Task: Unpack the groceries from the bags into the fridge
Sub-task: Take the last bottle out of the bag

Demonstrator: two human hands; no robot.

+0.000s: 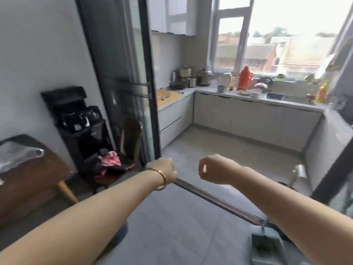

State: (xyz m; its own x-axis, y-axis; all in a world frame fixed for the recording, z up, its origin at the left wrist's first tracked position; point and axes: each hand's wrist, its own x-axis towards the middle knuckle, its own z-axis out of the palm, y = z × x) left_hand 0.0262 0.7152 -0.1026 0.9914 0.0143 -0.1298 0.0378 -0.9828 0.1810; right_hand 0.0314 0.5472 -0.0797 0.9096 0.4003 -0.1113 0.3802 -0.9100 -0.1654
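Note:
No fridge and no grocery bag shows in the head view. Both my forearms reach forward over the grey floor at a kitchen doorway. My left hand [166,170], with a thin gold bracelet on its wrist, droops with its fingers loosely curled under and holds nothing. My right hand [213,170] hangs the same way a little to the right, thumb and fingers forming a loose ring with a gap, and it holds nothing. A crumpled clear plastic piece [18,154] lies on the brown wooden table [38,180] at the left edge.
A dark-framed sliding glass door [122,73] stands at left, its floor track [215,199] running under my hands. A chair with clothes [112,161] and a black drinks stand [80,115] sit left. The L-shaped counter [248,96] carries pots and a red thermos [245,77]. A dustpan [267,243] lies at lower right.

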